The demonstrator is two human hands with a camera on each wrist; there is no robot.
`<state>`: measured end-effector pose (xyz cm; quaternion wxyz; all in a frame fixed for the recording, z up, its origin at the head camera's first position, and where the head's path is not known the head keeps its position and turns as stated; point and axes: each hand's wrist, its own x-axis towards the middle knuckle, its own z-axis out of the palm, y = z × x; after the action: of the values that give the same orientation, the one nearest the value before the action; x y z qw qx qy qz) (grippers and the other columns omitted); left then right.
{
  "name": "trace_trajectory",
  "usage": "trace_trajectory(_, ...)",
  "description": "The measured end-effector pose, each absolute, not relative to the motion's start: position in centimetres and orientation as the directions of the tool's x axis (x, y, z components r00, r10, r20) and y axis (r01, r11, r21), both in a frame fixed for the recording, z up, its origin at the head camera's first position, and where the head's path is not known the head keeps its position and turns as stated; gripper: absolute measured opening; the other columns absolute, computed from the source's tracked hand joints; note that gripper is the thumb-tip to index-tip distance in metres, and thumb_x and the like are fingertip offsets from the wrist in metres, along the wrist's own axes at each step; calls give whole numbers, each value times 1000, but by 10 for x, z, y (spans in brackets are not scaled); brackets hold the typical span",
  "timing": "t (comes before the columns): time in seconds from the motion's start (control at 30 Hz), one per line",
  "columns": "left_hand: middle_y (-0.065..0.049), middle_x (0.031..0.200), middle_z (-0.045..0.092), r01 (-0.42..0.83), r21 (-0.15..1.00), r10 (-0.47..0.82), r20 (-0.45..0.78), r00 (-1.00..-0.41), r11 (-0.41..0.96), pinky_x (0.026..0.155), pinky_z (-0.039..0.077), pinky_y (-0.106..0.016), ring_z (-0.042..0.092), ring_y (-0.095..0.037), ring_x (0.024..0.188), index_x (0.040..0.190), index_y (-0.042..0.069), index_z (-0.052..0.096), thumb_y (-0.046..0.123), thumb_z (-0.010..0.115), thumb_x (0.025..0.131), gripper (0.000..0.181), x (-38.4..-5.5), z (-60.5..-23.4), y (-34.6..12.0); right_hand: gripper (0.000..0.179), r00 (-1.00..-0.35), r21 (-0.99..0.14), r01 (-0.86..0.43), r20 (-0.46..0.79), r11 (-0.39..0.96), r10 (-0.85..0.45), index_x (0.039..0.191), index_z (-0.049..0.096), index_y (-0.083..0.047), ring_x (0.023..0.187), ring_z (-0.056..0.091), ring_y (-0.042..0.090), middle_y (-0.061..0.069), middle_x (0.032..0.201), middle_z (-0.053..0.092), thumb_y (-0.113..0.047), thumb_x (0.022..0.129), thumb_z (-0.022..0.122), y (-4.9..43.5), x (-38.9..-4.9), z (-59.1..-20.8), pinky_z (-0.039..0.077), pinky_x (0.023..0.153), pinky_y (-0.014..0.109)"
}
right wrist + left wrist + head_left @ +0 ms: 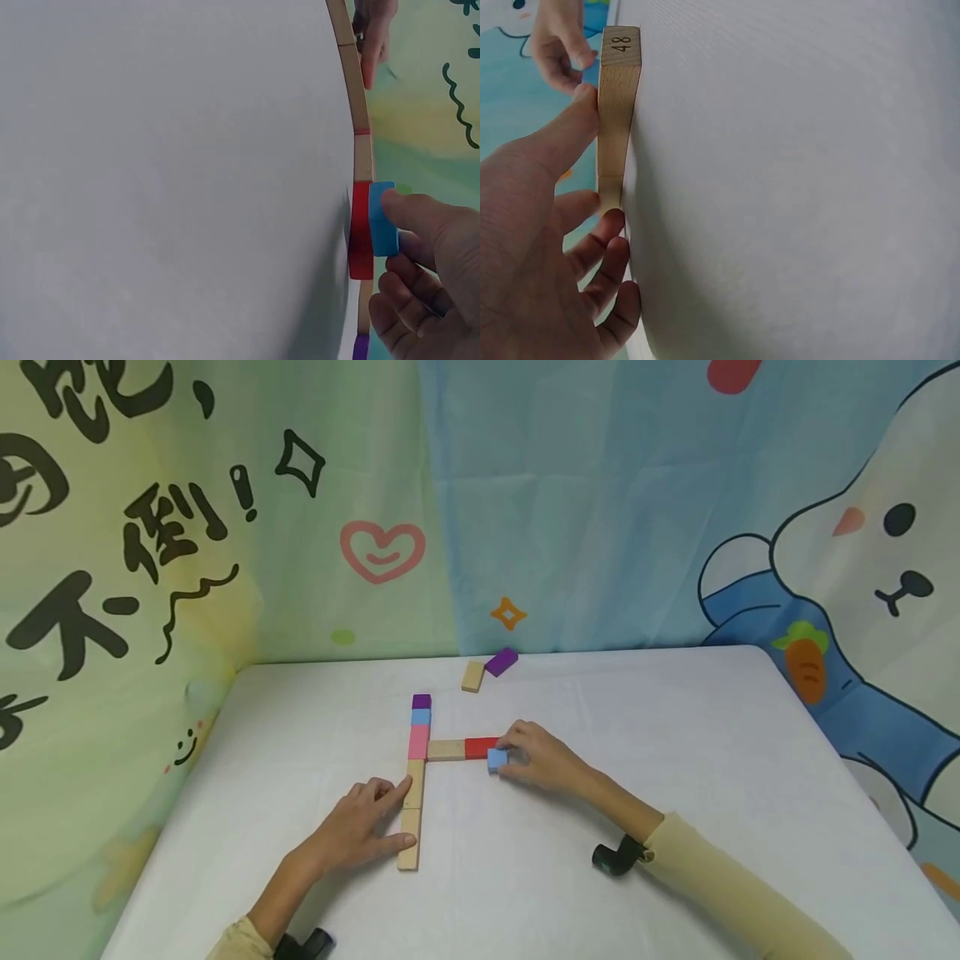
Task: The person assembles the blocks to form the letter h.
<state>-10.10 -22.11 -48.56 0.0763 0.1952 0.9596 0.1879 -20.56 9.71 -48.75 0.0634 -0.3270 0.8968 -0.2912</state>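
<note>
A column of blocks runs front to back: two plain wooden blocks (411, 827), then a pink block (418, 742), a blue one (421, 717) and a purple one (422, 702). From the pink block, a plain block (446, 750) and a red block (478, 747) extend rightward. My right hand (546, 758) pinches a light-blue block (382, 217) between thumb and fingers by the red block's right end. My left hand (356, 827) touches the plain blocks from the left with index fingertip and thumb. The left wrist view shows "48" on the near block's end (621, 46).
Behind the row, a loose plain block (472, 677) and a loose purple block (502, 662) lie near the back edge of the white-covered table (637, 710). A printed cloth backdrop (570, 527) hangs behind. Black wrist devices (618, 857) sit by both sleeves.
</note>
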Motion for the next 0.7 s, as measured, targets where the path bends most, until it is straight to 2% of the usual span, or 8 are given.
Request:
trace_trajectory(0.33,-7,123,54,338,381,396,-83,-914,861,82,42,-36,47,-17,101,148,17,41,59,65,83,81,-101,-486,-220,28,-776,-520,-576,106,631,-622,108,70,-15,100,52,14,1,105,59,-28,84,75,95,-201,-493,49,87,32)
trace_trajectory(0.7,-7,123,54,330,386,391,-90,-916,861,83,42,-36,47,-17,101,149,18,40,60,65,82,82,-102,-486,-220,40,-784,-561,-549,88,620,-615,116,65,-12,93,52,11,0,101,58,-28,82,77,96,-203,-498,48,83,27)
